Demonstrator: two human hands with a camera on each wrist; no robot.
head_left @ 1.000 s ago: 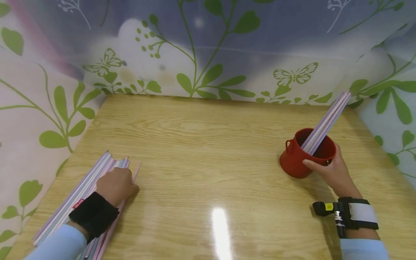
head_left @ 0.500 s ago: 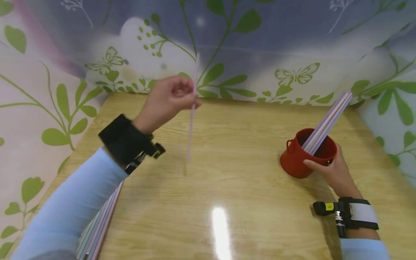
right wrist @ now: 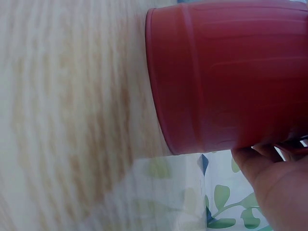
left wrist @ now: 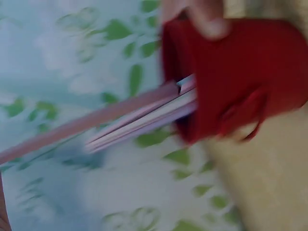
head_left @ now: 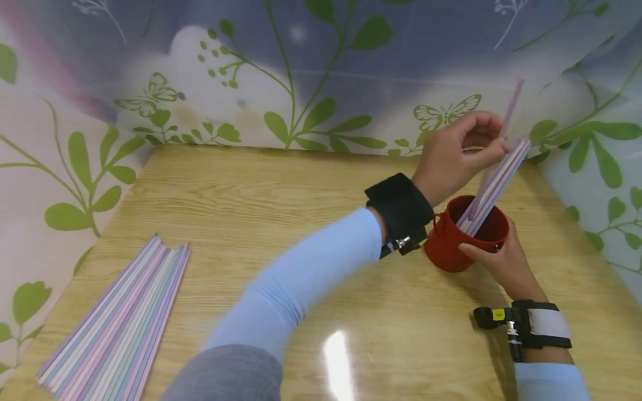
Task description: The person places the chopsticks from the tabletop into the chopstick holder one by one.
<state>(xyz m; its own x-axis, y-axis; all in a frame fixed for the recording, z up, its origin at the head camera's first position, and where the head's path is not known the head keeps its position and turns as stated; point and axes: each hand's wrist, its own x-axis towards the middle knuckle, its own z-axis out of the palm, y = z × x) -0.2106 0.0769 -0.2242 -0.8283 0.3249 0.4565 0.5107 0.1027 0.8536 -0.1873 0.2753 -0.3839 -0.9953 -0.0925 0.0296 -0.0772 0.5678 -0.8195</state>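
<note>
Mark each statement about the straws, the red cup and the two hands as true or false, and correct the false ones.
1. The left hand pinches a pink straw over the red cup. True.
2. The right hand lies flat on the table, apart from the cup. False: it holds the cup's side.
3. The cup is empty. False: several straws lean in it.
4. A pile of straws lies flat on the table's left side. True.
5. The cup lies tipped over. False: it stands upright.

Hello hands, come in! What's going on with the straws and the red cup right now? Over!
Left hand pinches one pink plastic straw, tip inside red plastic cup. Right hand grips cup. Pastel straws already lean inside, crowding the opening.
</note>
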